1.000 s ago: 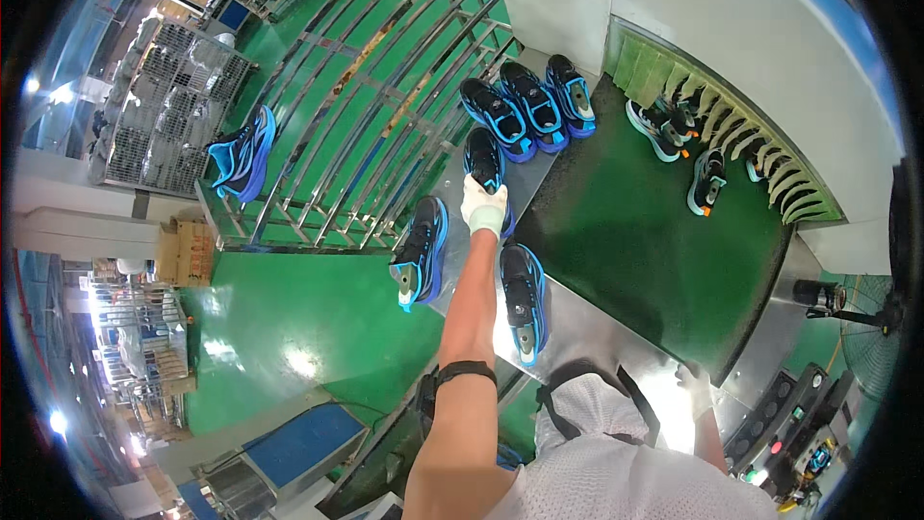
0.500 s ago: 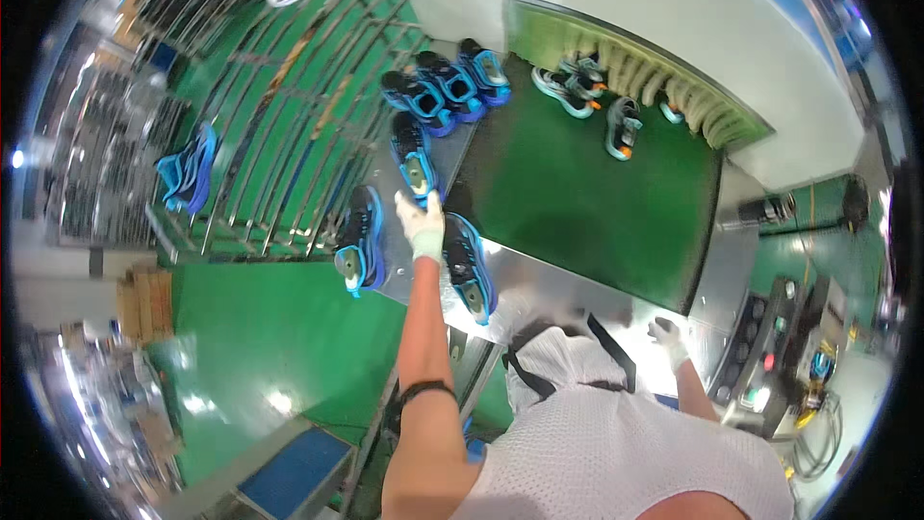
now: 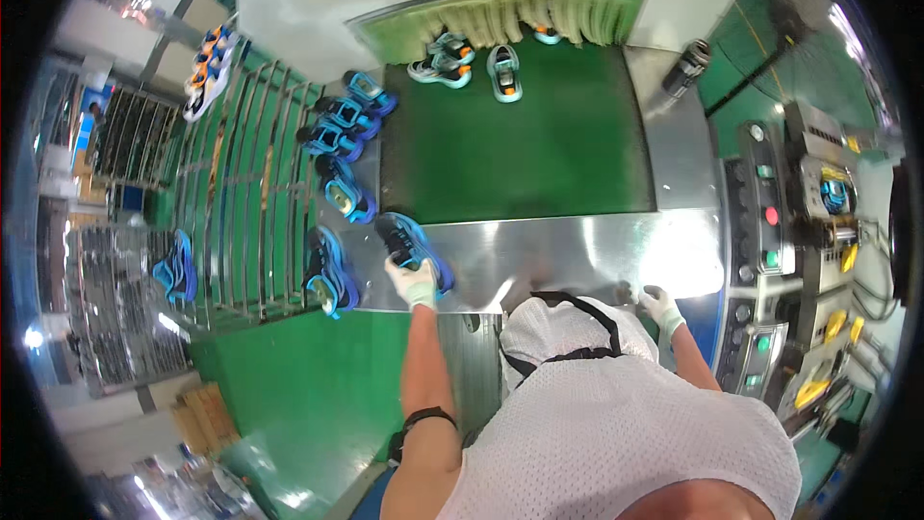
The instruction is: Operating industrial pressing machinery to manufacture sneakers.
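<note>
Room to pass runs across the middle of the steel surface [image 3: 549, 248] and the near half of the green belt [image 3: 520, 169], with blue-trimmed shoes [image 3: 344, 191] blocking the left and a fringe curtain [image 3: 520, 15] the far end.

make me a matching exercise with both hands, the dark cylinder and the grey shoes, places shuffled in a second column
1. left hand
2. right hand
3. dark cylinder
4. orange-trimmed grey shoes

A. on the green belt, near the fringe curtain
B. at a black-and-blue shoe
C. beside the belt's far right corner
D. beside the bright right end of the metal ledge

Pairs: 1-B, 2-D, 3-C, 4-A
</note>
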{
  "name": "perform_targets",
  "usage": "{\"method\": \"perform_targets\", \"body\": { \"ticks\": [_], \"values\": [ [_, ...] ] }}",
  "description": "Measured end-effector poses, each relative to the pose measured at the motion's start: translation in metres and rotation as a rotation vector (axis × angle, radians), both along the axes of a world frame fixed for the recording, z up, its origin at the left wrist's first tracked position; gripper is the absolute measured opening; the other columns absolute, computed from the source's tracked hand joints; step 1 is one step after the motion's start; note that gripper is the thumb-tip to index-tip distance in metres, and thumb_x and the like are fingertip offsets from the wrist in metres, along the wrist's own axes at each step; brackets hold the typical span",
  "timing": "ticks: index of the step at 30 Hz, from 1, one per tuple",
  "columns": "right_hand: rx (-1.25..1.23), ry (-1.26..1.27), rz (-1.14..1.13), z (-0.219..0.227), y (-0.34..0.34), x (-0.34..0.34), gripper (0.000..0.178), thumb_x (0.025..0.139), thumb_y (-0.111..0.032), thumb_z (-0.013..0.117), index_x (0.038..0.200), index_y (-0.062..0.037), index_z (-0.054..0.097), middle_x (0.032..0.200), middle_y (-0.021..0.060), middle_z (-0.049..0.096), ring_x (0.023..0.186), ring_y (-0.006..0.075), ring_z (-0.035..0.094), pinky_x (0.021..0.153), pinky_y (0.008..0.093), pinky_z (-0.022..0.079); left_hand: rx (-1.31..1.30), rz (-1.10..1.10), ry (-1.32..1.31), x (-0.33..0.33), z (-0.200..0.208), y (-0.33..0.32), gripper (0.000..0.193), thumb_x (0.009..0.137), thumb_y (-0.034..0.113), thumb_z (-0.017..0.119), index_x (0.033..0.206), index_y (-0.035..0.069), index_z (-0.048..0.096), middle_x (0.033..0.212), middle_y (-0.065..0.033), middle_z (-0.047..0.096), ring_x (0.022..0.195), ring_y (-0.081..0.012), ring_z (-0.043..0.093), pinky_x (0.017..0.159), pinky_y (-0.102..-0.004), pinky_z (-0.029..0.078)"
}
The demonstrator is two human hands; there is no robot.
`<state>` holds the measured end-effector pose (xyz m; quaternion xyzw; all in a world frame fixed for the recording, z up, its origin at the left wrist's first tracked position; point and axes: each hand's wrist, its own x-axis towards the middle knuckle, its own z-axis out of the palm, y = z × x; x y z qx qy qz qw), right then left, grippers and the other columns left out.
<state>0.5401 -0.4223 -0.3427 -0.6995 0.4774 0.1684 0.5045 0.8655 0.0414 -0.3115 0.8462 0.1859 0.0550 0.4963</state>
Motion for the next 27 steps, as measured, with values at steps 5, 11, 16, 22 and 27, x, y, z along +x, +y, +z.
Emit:
{"method": "perform_targets", "body": {
  "ticks": [5, 11, 16, 22, 27],
  "values": [
    [-0.011, -0.161, -0.062, 0.003, -0.017, -0.033, 0.053, 0.093, -0.026, 0.068, 0.132, 0.0069, 0.056, 0.112, 0.0149, 0.069, 0.092, 0.0171, 0.066, 0.078, 0.0303, 0.054, 0.465, -0.015, 0.214, -0.010, -0.006, 0.087, 0.080, 0.067, 0.012, 0.080, 0.138, 0.002, 0.045, 0.123, -0.0208, 0.062, 0.114, -0.0335, 0.063, 0.102, -0.0399, 0.047],
    [-0.034, -0.212, -0.334, -0.001, -0.019, -0.092, 0.053, 0.091, -0.022, 0.071, 0.132, 0.0067, 0.055, 0.108, 0.0117, 0.070, 0.084, 0.0134, 0.064, 0.072, 0.0269, 0.052, 0.777, -0.375, -0.221, 0.020, 0.052, -0.003, 0.073, 0.074, 0.011, 0.079, 0.138, -0.001, 0.045, 0.137, -0.0223, 0.051, 0.130, -0.0404, 0.047, 0.112, -0.0468, 0.036],
    [-0.052, -0.090, -0.331, -0.005, 0.000, -0.108, 0.051, 0.091, -0.022, 0.070, 0.131, 0.0060, 0.055, 0.108, 0.0117, 0.069, 0.083, 0.0144, 0.064, 0.070, 0.0293, 0.053, 0.456, -0.778, -0.173, 0.063, -0.001, -0.101, 0.062, 0.085, 0.014, 0.070, 0.141, 0.002, 0.045, 0.141, -0.0218, 0.047, 0.133, -0.0398, 0.045, 0.113, -0.0452, 0.038],
    [0.014, 0.053, -0.872, 0.056, 0.075, -0.123, 0.035, 0.092, -0.019, 0.067, 0.119, 0.0029, 0.060, 0.094, 0.0052, 0.066, 0.075, 0.0115, 0.062, 0.059, 0.0269, 0.049, 0.271, -0.762, -0.029, 0.185, -0.066, -0.157, 0.062, 0.089, 0.014, 0.070, 0.142, -0.004, 0.042, 0.140, -0.0269, 0.046, 0.129, -0.0395, 0.048, 0.109, -0.0429, 0.042],
    [0.075, 0.214, -1.004, 0.081, 0.163, -0.171, 0.012, 0.091, -0.014, 0.064, 0.094, -0.0023, 0.064, 0.068, 0.0003, 0.056, 0.058, 0.0095, 0.053, 0.048, 0.0270, 0.042, 0.495, -0.558, -0.298, 0.351, -0.060, -0.185, 0.084, 0.094, 0.031, 0.068, 0.152, -0.009, 0.022, 0.152, -0.0310, 0.032, 0.143, -0.0423, 0.031, 0.119, -0.0467, 0.028]
  ]
}}
